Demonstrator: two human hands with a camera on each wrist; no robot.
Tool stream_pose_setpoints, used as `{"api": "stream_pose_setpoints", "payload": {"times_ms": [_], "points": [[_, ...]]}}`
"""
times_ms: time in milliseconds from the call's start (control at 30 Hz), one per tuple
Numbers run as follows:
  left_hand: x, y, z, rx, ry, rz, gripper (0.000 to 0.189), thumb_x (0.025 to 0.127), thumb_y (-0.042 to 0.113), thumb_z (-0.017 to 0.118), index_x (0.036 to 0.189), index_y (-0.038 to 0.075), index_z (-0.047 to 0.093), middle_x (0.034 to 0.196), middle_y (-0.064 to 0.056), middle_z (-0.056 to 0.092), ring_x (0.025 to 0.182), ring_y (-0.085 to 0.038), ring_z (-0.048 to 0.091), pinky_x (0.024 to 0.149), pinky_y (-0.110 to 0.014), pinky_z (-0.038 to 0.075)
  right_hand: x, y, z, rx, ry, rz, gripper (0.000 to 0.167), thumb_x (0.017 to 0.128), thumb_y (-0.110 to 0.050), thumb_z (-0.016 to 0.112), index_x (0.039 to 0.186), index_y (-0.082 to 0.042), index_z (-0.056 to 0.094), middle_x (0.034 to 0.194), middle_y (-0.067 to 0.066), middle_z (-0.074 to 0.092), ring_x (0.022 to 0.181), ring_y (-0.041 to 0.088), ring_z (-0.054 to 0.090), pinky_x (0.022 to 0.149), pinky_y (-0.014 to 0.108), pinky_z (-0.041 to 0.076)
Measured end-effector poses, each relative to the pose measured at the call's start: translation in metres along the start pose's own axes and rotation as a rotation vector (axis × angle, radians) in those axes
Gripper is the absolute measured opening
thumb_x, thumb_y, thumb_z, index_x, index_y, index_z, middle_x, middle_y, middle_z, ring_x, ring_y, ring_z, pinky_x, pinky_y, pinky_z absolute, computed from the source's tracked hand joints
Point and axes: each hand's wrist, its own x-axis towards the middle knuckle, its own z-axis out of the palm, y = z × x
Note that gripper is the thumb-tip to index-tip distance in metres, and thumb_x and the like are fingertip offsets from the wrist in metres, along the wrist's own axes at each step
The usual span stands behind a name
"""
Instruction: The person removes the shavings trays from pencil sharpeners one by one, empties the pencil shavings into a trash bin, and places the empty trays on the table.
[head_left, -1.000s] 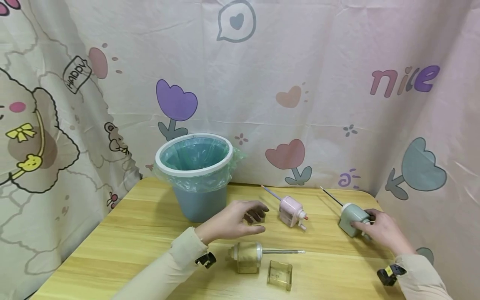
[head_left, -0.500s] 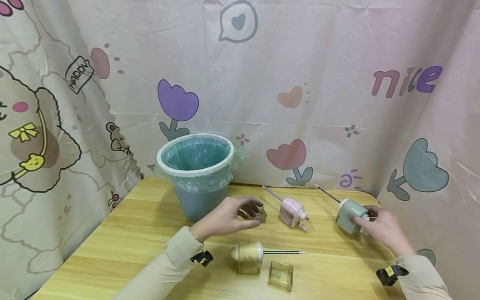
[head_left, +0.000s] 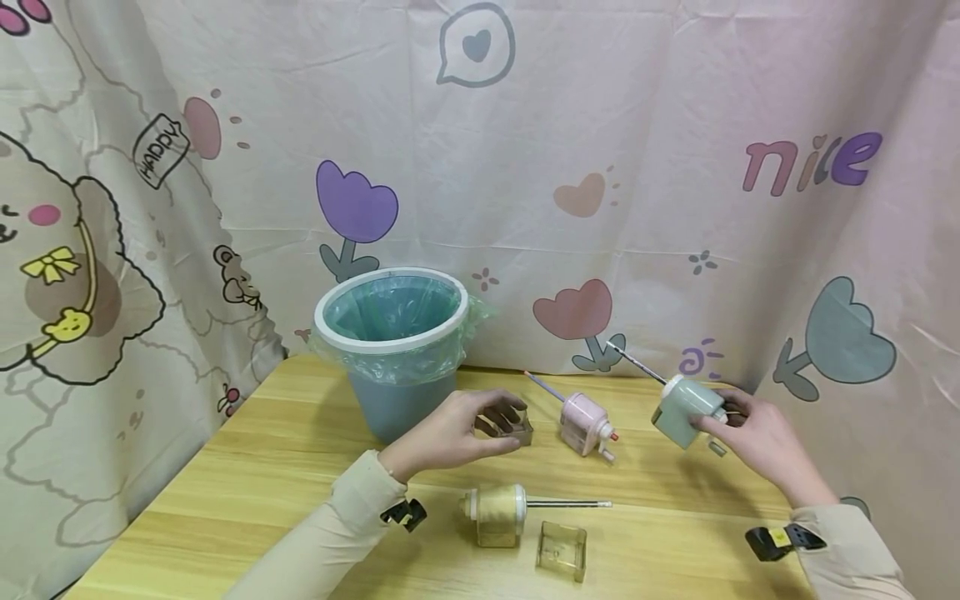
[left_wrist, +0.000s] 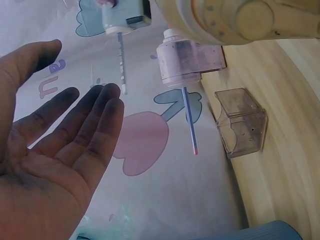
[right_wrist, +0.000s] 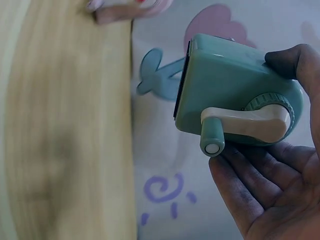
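My right hand (head_left: 767, 442) grips a green hand-crank pencil sharpener (head_left: 690, 408), raised over the right side of the table. A dark pencil (head_left: 637, 363) sticks out of its front, pointing up and left. The right wrist view shows its white crank arm (right_wrist: 250, 123) and green knob, with the thumb on top and fingers beneath. My left hand (head_left: 448, 433) hovers palm inward, fingers loosely bent, holding nothing. Beyond its fingertips a clear shavings drawer (left_wrist: 242, 125) rests on the table. A pink sharpener (head_left: 583, 423) with a purple pencil lies between the hands.
A yellow sharpener (head_left: 497, 512) with a striped pencil lies in front of my left hand. Beside it sits a yellowish clear drawer (head_left: 561, 552). A blue-grey bin (head_left: 405, 408) lined with a green bag stands at the back left. Printed curtains (head_left: 480, 183) hang behind the table.
My right hand has lifted the green sharpener off the table and moved it slightly left. My left hand has drifted a little left, showing more of the clear drawer.
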Motion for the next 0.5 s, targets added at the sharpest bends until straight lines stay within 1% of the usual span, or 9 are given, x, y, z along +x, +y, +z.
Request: {"api": "stream_pose_setpoints", "payload": {"times_ms": [67, 133, 200, 267, 367, 433, 500], "points": [[0.0, 0.0, 0.0, -0.001, 0.001, -0.001, 0.043, 0.096, 0.023, 0.082, 0.136, 0.013, 0.067, 0.116, 0.003, 0.079, 0.104, -0.011, 0.076, 0.092, -0.028, 0.063, 0.0, -0.008, -0.002, 0.018, -0.002, -0.009, 0.074, 0.095, -0.039, 0.079, 0.143, 0.013, 0.056, 0.125, 0.042, 0.068, 0.108, 0.051, 0.074, 0.072, 0.027, 0.057], [0.0, 0.0, -0.001, 0.004, 0.003, 0.001, 0.044, 0.096, 0.024, 0.082, 0.136, 0.013, 0.067, 0.116, 0.003, 0.079, 0.104, -0.012, 0.076, 0.092, -0.028, 0.063, 0.0, -0.016, -0.003, 0.028, -0.002, -0.021, 0.077, 0.095, -0.039, 0.079, 0.145, 0.014, 0.054, 0.128, 0.042, 0.067, 0.11, 0.053, 0.073, 0.073, 0.03, 0.061], [0.0, 0.0, -0.001, 0.008, 0.005, 0.005, 0.044, 0.096, 0.025, 0.082, 0.136, 0.013, 0.067, 0.116, 0.003, 0.079, 0.103, -0.013, 0.076, 0.092, -0.028, 0.063, 0.0, -0.025, -0.005, 0.029, -0.002, -0.035, 0.078, 0.095, -0.039, 0.079, 0.145, 0.015, 0.053, 0.13, 0.043, 0.065, 0.112, 0.054, 0.072, 0.076, 0.037, 0.065], [0.0, 0.001, -0.002, 0.008, 0.006, 0.008, 0.044, 0.096, 0.027, 0.081, 0.136, 0.013, 0.067, 0.115, 0.003, 0.079, 0.103, -0.011, 0.076, 0.091, -0.028, 0.063, 0.0, -0.034, -0.007, 0.034, -0.004, -0.047, 0.078, 0.096, -0.04, 0.079, 0.145, 0.015, 0.054, 0.131, 0.043, 0.065, 0.114, 0.056, 0.071, 0.081, 0.047, 0.067], [0.001, 0.002, -0.002, -0.012, 0.004, 0.012, 0.044, 0.097, 0.026, 0.081, 0.137, 0.013, 0.067, 0.115, 0.002, 0.08, 0.101, -0.008, 0.076, 0.089, -0.027, 0.063, -0.002, -0.047, -0.008, 0.05, -0.011, -0.062, 0.076, 0.096, -0.039, 0.079, 0.145, 0.013, 0.054, 0.132, 0.043, 0.065, 0.117, 0.057, 0.07, 0.088, 0.057, 0.065], [0.001, 0.003, -0.002, -0.028, 0.001, 0.015, 0.043, 0.097, 0.026, 0.081, 0.136, 0.014, 0.067, 0.114, 0.002, 0.08, 0.099, -0.005, 0.075, 0.088, -0.026, 0.064, -0.003, -0.055, -0.008, 0.065, -0.015, -0.073, 0.076, 0.096, -0.039, 0.079, 0.146, 0.013, 0.054, 0.134, 0.042, 0.064, 0.119, 0.058, 0.069, 0.091, 0.059, 0.064], [0.002, 0.004, -0.002, -0.045, -0.003, 0.022, 0.042, 0.097, 0.025, 0.082, 0.135, 0.014, 0.067, 0.114, -0.001, 0.08, 0.098, -0.004, 0.074, 0.088, -0.026, 0.064, -0.004, -0.063, -0.009, 0.081, -0.018, -0.084, 0.075, 0.096, -0.038, 0.079, 0.146, 0.012, 0.054, 0.134, 0.041, 0.065, 0.12, 0.057, 0.069, 0.091, 0.059, 0.064]]}}
